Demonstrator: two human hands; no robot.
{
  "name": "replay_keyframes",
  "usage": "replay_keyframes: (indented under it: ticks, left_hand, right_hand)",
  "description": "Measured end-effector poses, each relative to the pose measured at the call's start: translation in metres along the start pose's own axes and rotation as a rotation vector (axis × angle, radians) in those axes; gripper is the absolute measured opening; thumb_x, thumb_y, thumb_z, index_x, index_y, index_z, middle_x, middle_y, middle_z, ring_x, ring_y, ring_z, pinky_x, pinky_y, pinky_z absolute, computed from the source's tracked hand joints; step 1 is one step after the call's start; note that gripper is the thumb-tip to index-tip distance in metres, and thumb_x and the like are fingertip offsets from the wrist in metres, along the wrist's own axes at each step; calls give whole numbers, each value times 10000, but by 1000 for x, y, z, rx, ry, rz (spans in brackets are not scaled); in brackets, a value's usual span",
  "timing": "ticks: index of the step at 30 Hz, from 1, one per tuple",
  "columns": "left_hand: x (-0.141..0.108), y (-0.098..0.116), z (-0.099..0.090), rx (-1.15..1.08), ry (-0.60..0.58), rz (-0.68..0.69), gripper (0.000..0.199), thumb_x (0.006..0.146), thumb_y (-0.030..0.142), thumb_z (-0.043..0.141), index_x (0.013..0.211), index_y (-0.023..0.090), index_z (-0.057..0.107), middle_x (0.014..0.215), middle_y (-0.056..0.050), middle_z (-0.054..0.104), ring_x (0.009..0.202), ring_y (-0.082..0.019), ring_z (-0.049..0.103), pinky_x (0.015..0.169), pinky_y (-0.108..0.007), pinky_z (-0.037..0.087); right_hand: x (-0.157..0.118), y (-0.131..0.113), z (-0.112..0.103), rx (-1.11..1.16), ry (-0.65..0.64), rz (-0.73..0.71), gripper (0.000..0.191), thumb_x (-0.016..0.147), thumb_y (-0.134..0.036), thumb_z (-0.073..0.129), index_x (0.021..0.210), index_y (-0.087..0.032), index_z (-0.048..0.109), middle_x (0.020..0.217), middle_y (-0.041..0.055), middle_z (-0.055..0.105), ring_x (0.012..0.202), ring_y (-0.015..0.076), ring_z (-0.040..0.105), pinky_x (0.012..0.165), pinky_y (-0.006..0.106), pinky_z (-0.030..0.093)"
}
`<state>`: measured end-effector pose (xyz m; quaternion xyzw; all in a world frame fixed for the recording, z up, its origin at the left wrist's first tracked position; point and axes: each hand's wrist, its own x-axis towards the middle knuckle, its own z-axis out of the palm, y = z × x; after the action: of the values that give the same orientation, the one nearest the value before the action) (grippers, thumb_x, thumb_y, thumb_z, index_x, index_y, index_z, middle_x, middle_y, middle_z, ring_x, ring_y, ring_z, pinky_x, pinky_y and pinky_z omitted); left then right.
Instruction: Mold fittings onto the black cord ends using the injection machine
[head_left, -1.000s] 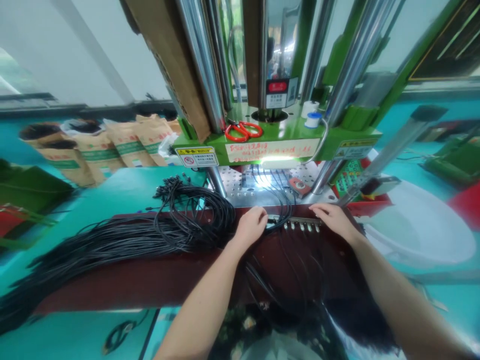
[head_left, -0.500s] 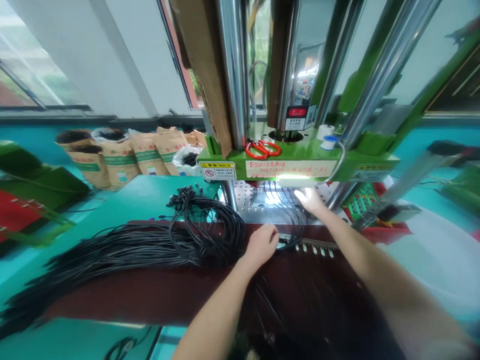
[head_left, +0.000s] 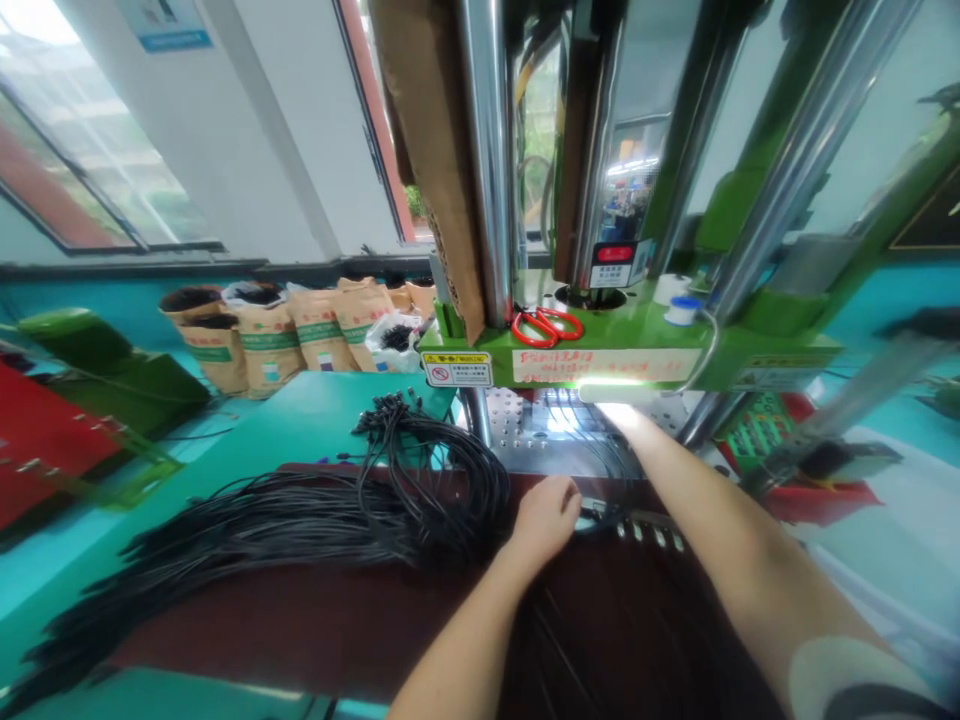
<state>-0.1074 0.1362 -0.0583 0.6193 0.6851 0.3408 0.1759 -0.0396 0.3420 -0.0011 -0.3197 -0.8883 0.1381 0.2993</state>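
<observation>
My left hand (head_left: 547, 515) is closed at the left end of a metal strip with slots (head_left: 649, 532), beside thin black cables; what its fingers hold is too small to make out. My right hand (head_left: 616, 412) reaches under the green press plate (head_left: 720, 375), below the bright lamp (head_left: 607, 392); its fingers are hidden there. Black cables run from the perforated metal bed (head_left: 510, 415) toward the strip. A large bundle of black cables (head_left: 300, 520) lies on the dark red board (head_left: 255, 620) to the left.
Red-handled scissors (head_left: 547, 327) and a blue-and-white spool (head_left: 682, 311) rest on top of the press. Paper sacks (head_left: 270, 345) stand behind the green table (head_left: 322, 400). A red tray (head_left: 817, 505) holding a green panel is at the right.
My right hand has moved farther in under the press plate, so its fingers no longer show. My left hand stays by the strip. The whole view has shifted slightly.
</observation>
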Motion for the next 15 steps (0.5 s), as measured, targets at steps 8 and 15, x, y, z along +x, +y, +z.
replay_keyframes:
  ticks: [8,15]
  left_hand:
    - [1,-1,-3,-58,25,-23,145,785,241,434,699,193,540,686,6,545,660,-130,488,625,-245,345]
    - [-2,-4,-2,-155,70,-19,157,774,234,454,655,179,539,644,13,525,631,-123,468,611,-242,333]
  right_hand:
    - [-46,-7,-6,109,56,15,183,832,-276,484,852,-185,641,938,56,665,864,182,604,791,351,477]
    - [-178,5,-82,152,81,72,227,770,-286,480,953,-241,605,961,59,661,885,235,620,798,381,481]
